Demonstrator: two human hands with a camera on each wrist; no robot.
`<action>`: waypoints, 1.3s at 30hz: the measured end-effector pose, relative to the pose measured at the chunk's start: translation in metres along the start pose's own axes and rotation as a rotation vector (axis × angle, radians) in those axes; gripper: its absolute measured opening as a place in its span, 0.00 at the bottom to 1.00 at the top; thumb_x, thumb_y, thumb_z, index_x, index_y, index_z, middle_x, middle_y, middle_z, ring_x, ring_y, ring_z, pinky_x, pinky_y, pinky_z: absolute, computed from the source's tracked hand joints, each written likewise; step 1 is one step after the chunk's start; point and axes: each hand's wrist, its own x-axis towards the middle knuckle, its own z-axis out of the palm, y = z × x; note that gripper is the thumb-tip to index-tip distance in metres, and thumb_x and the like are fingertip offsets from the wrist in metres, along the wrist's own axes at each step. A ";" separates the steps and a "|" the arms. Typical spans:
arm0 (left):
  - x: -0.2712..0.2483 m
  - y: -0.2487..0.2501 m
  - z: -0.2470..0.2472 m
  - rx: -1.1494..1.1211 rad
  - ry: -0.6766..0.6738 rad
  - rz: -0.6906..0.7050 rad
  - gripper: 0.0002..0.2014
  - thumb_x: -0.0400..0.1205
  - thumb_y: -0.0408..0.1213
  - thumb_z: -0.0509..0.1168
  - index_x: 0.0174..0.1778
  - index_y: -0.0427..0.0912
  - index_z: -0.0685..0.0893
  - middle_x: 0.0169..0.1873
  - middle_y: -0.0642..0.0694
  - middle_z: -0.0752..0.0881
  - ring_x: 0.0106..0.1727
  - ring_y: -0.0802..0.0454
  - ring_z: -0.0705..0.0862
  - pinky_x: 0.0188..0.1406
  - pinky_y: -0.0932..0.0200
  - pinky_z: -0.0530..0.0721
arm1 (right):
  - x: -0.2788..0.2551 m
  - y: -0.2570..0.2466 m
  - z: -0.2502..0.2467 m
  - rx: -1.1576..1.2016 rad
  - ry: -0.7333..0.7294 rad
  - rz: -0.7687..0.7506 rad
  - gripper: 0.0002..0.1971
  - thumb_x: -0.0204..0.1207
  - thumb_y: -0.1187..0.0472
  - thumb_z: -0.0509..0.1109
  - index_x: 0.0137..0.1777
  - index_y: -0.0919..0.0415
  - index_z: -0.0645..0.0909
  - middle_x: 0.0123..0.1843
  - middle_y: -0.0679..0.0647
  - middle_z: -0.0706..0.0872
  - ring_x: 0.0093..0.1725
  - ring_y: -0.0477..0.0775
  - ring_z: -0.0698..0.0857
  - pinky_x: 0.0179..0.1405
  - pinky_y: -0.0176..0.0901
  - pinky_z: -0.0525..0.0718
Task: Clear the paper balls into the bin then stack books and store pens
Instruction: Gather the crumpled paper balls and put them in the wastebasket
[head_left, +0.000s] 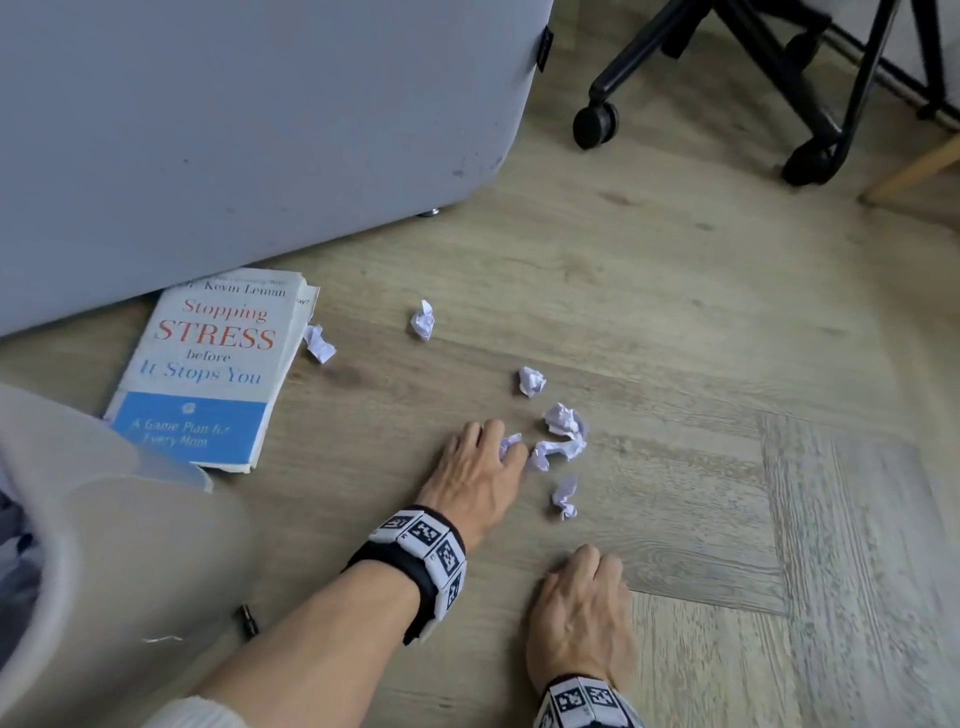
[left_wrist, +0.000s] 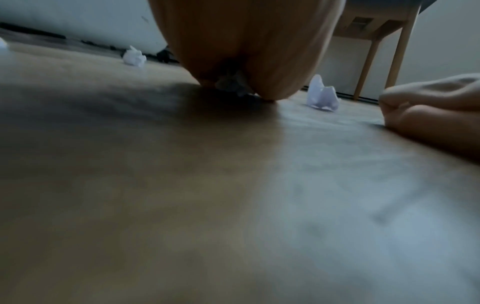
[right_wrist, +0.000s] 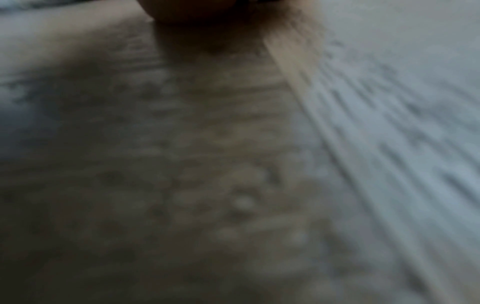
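Left hand (head_left: 480, 480) knuckles-up on floor (head_left: 675, 322), fingers curled round a paper ball (head_left: 509, 443). Right hand (head_left: 582, 613) nearer me, palm down, holding nothing. Other balls just beyond left hand; book (head_left: 208, 374) further left.

Left hand (head_left: 475, 480) bare; forearm bare up from wrist. Left wristband (head_left: 421, 558): black strap, row of white square tiles on it, each tile printed with black pixel-pattern marker. Cream sleeve cuff (head_left: 195, 714) at elbow end of same forearm, far from wristband. Right hand (head_left: 582, 618) bare; right wristband (head_left: 584, 699) likewise white tiles with black markers, partly cut off by frame edge.
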 end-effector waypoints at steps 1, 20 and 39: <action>0.002 -0.002 -0.009 -0.020 -0.042 -0.007 0.05 0.74 0.37 0.66 0.35 0.42 0.77 0.36 0.42 0.78 0.34 0.40 0.81 0.24 0.50 0.76 | 0.000 0.000 -0.001 -0.009 -0.014 0.009 0.09 0.75 0.53 0.60 0.46 0.59 0.73 0.50 0.58 0.75 0.50 0.63 0.80 0.41 0.53 0.78; 0.018 -0.120 -0.050 -0.010 0.157 -0.706 0.11 0.78 0.37 0.70 0.49 0.33 0.83 0.64 0.38 0.78 0.46 0.38 0.82 0.42 0.47 0.80 | 0.015 0.006 0.001 0.153 0.099 -0.213 0.08 0.62 0.59 0.52 0.30 0.64 0.67 0.26 0.65 0.68 0.16 0.58 0.72 0.18 0.42 0.67; 0.037 -0.082 -0.054 -0.264 0.029 -0.578 0.05 0.81 0.36 0.63 0.47 0.42 0.85 0.45 0.49 0.74 0.49 0.44 0.81 0.43 0.61 0.69 | 0.082 -0.021 -0.042 0.065 -0.169 -0.496 0.09 0.79 0.45 0.58 0.54 0.46 0.70 0.48 0.51 0.81 0.39 0.61 0.87 0.26 0.49 0.79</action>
